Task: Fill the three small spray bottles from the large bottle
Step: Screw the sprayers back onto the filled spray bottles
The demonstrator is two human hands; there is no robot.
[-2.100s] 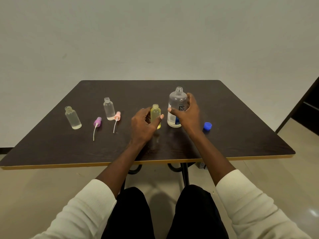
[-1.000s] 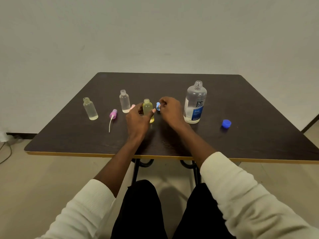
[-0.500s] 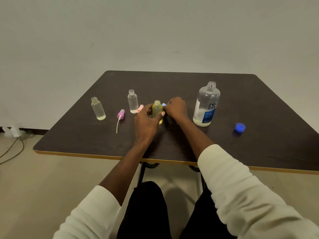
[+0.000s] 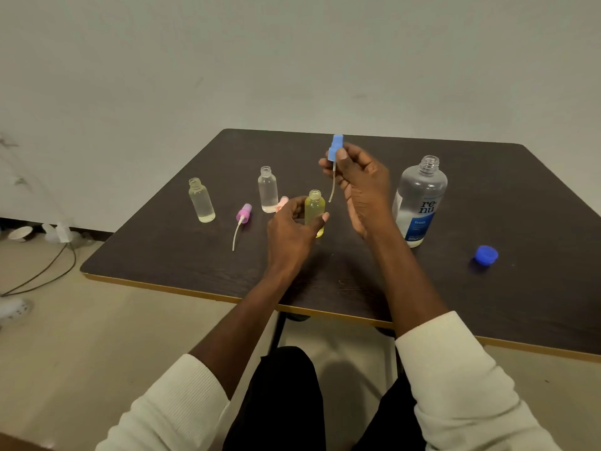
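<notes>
**Blue spray head held above the open yellow bottle**

While the left hand [image 4: 294,234] is gripping the yellow spray bottle [image 4: 314,212] upright on the dark table [image 4: 536,288], thumb and fingers curled round its body, the right hand [image 4: 361,187] is pinching the blue spray head [image 4: 335,147] between thumb and fingertips. The head is hanging in the air above and slightly right of the bottle's open neck, and its thin dip tube [image 4: 332,187] is trailing downward, ending just beside that neck (not inside it). To the right, the large bottle [image 4: 419,203] is standing uncapped, partly filled with clear liquid, and its blue cap [image 4: 486,255] is lying well apart near the table's right side. To the left, two clear spray bottles [image 4: 201,200] [image 4: 268,190] are standing open, each showing a little liquid at the bottom. Between them a purple spray head [image 4: 243,213] is lying on its side with its tube pointing toward the near edge; a pink spray head [image 4: 282,203] is showing partly behind the left hand.
</notes>
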